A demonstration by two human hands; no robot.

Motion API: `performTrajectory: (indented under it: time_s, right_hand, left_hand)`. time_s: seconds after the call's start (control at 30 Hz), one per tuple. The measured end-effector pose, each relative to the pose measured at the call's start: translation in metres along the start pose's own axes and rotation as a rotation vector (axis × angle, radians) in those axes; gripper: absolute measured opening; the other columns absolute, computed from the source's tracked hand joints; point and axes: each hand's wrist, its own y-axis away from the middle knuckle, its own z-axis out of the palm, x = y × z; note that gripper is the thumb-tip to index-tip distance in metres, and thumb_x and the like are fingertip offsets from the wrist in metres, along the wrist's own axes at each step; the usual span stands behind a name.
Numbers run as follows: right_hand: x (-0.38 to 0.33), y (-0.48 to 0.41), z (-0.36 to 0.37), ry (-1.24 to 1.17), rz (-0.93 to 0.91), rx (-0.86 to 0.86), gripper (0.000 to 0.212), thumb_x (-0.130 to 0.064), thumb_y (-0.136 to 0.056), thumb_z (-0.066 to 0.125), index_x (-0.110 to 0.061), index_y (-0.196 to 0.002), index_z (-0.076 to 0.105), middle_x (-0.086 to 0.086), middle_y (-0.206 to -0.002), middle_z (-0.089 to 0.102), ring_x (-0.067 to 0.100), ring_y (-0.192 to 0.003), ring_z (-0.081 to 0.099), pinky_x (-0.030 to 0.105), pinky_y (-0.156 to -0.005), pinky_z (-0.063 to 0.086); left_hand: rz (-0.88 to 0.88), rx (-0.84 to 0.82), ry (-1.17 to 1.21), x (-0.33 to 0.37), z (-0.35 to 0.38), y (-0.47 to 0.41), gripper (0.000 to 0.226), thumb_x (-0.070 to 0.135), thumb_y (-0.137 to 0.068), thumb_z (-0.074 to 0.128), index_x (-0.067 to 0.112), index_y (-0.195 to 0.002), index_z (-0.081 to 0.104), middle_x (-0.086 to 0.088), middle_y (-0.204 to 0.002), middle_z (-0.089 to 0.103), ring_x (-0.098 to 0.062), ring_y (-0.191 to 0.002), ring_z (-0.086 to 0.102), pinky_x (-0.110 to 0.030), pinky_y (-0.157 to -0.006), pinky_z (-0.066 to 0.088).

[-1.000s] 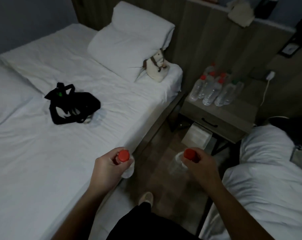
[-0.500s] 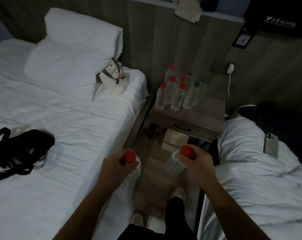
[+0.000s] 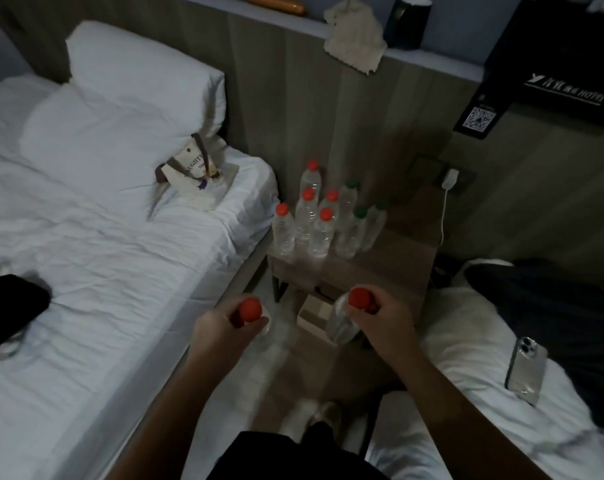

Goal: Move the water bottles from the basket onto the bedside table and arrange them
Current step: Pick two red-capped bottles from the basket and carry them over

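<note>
My left hand (image 3: pixel 221 330) grips the neck of a clear red-capped water bottle (image 3: pixel 250 310), held upright over the floor between two beds. My right hand (image 3: pixel 383 317) holds a second red-capped bottle (image 3: pixel 342 323) the same way, a little nearer the wooden bedside table (image 3: pixel 397 268). On the table's left half stand several clear bottles (image 3: pixel 304 216) with red caps and three with green caps (image 3: pixel 352 226), bunched together. The black basket (image 3: pixel 6 310) lies on the left bed at the frame's left edge, mostly out of view.
A white bed (image 3: pixel 103 254) with pillows and a small tote bag (image 3: pixel 196 168) lies left. Another bed with a phone (image 3: pixel 525 365) and dark clothing lies right. A small box (image 3: pixel 314 315) sits under the table. A charger cable (image 3: pixel 444 216) hangs above the table's right side.
I have walked toward the bedside table with both bottles. The table and its bottles now sit nearer and more central, and the black basket has slid to the left edge of view.
</note>
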Motion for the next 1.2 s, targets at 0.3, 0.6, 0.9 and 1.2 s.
performTrajectory:
  time_s: [0.3,0.6,0.9,1.2]
  right_hand:
    - [0.023,-0.076,-0.056,-0.003,0.023,0.031,0.023,-0.025,-0.077,0.076,-0.036,-0.092,0.063,-0.018,-0.089,0.066,-0.002,-0.087,0.061,0.026,-0.082,0.051]
    - [0.048,-0.164,-0.076,0.103,0.115,0.067,0.024,-0.032,-0.083,0.071,-0.033,-0.103,0.058,-0.020,-0.089,0.056,0.001,-0.085,0.054,0.024,-0.081,0.043]
    - [0.059,-0.252,-0.088,0.127,0.258,0.136,0.019,-0.020,-0.088,0.066,-0.016,-0.105,0.060,0.000,-0.092,0.065,0.014,-0.084,0.061,0.016,-0.066,0.037]
    - [0.068,-0.303,-0.097,0.255,0.344,0.080,0.025,-0.030,-0.083,0.066,-0.019,-0.105,0.061,-0.004,-0.089,0.062,0.024,-0.091,0.064,0.038,-0.083,0.053]
  left_hand:
    - [0.151,-0.102,-0.074,0.064,0.067,-0.045,0.036,0.025,-0.071,0.081,0.032,-0.103,0.065,0.020,-0.079,0.060,0.010,-0.065,0.055,-0.011,-0.065,0.046]
    - [0.223,-0.382,-0.198,0.103,0.144,-0.131,0.034,0.033,-0.077,0.073,0.029,-0.108,0.062,0.014,-0.099,0.062,-0.005,-0.093,0.058,-0.021,-0.086,0.046]
    - [0.268,-0.630,-0.272,0.120,0.221,-0.226,0.028,0.052,-0.083,0.059,0.037,-0.106,0.061,0.015,-0.088,0.068,0.005,-0.081,0.061,-0.026,-0.084,0.053]
    - [0.331,-0.676,-0.344,0.119,0.261,-0.259,0.051,0.067,-0.080,0.048,0.040,-0.124,0.049,0.010,-0.111,0.066,-0.006,-0.102,0.061,-0.033,-0.092,0.051]
